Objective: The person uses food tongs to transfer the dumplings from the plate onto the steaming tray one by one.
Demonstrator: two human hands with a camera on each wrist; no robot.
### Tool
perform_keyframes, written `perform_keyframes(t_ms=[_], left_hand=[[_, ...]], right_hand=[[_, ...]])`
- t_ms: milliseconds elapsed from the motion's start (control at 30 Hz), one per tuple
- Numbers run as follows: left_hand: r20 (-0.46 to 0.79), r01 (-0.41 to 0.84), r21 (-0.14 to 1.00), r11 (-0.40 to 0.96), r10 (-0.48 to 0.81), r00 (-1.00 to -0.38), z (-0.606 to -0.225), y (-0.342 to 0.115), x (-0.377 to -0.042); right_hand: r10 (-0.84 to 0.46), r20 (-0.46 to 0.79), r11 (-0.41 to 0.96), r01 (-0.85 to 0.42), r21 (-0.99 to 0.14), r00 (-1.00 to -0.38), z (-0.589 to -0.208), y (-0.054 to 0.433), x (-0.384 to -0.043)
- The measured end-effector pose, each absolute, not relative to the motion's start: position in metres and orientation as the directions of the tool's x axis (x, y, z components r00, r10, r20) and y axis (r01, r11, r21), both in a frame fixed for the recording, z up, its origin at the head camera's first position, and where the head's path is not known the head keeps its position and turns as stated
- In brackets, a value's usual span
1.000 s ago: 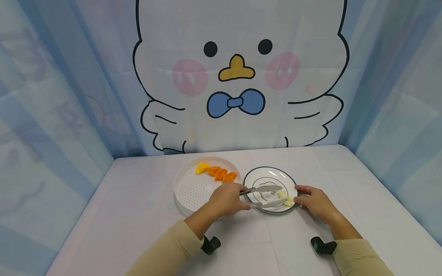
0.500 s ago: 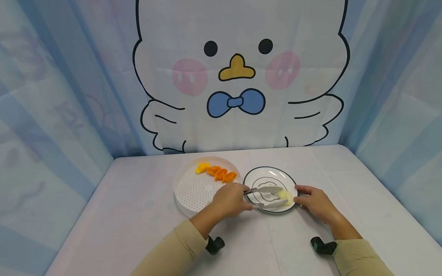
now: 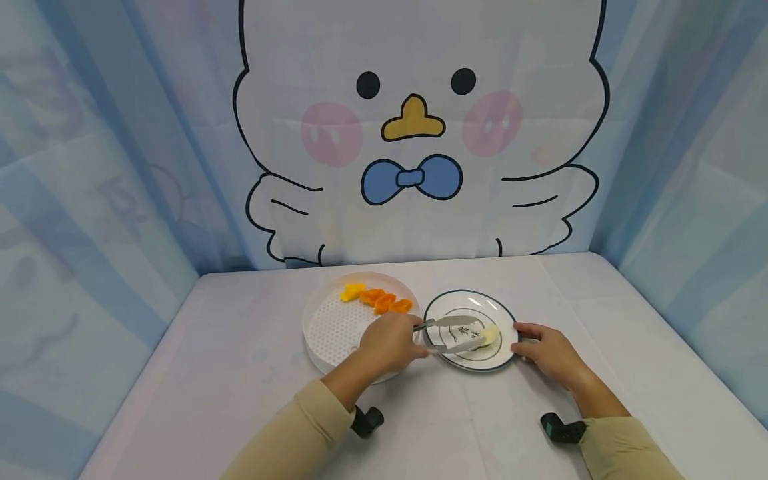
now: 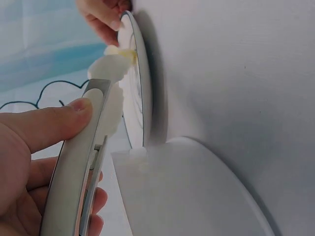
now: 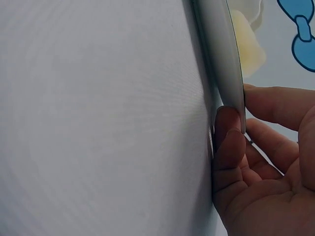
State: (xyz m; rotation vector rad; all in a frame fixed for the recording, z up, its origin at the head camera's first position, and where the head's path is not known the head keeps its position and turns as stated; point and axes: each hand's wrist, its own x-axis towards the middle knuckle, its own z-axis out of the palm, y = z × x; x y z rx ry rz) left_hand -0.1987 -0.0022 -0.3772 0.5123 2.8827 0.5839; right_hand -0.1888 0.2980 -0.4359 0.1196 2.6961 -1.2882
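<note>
My left hand (image 3: 390, 343) grips metal tongs (image 4: 74, 167) with pale, broad tips, thumb on one arm and fingers curled round the other. The tong tips reach over a white plate (image 3: 444, 305) with a dark rim line. At the tips is a small pale yellow piece (image 3: 489, 335); whether they pinch it I cannot tell. My right hand (image 3: 549, 350) pinches the plate's right rim, thumb on one face and fingers on the other, as the right wrist view shows. In that view the yellow piece (image 5: 248, 46) shows past the plate's edge.
A round white tray (image 3: 327, 333) with a perforated base stands left of the plate, partly behind my left hand. Along its back lie a yellow piece (image 3: 352, 291) and several orange pieces (image 3: 384, 303). A white cloth (image 3: 240, 373) covers the table; a printed curtain (image 3: 420, 220) hangs behind.
The tongs in my left hand have drawn slightly left and away from me. The pale yellow piece has shifted the same way. My right hand stays at the plate's rim.
</note>
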Motion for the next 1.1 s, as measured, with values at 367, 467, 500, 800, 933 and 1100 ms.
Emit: perform_keyframes(t_ms=[367, 467, 500, 800, 933, 1100], left_hand=[[-0.052, 0.302, 0.414, 0.859, 0.353, -0.934, -0.373, -0.004, -0.197], [-0.049, 0.304, 0.448, 0.841, 0.363, -0.931, -0.373, -0.001, -0.195], [-0.051, 0.303, 0.459, 0.835, 0.366, -0.929, -0.373, 0.000, -0.194], [-0.063, 0.301, 0.439, 0.846, 0.364, -0.929, -0.382, 0.008, -0.191], [-0.063, 0.297, 0.421, 0.857, 0.355, -0.933, -0.381, 0.005, -0.192], [-0.053, 0.294, 0.412, 0.863, 0.344, -0.937, -0.379, 0.000, -0.195]], right_hand=[[0.013, -0.180, 0.626, 0.148, -0.766, -0.984, -0.437, 0.298, -0.189], [0.013, -0.180, 0.628, 0.149, -0.764, -0.983, -0.437, 0.298, -0.189], [0.013, -0.181, 0.628, 0.149, -0.764, -0.983, -0.437, 0.298, -0.189], [0.018, -0.190, 0.636, 0.158, -0.756, -0.982, -0.438, 0.297, -0.189], [0.017, -0.188, 0.633, 0.156, -0.759, -0.982, -0.438, 0.297, -0.189], [0.013, -0.176, 0.633, 0.145, -0.760, -0.984, -0.437, 0.298, -0.189]])
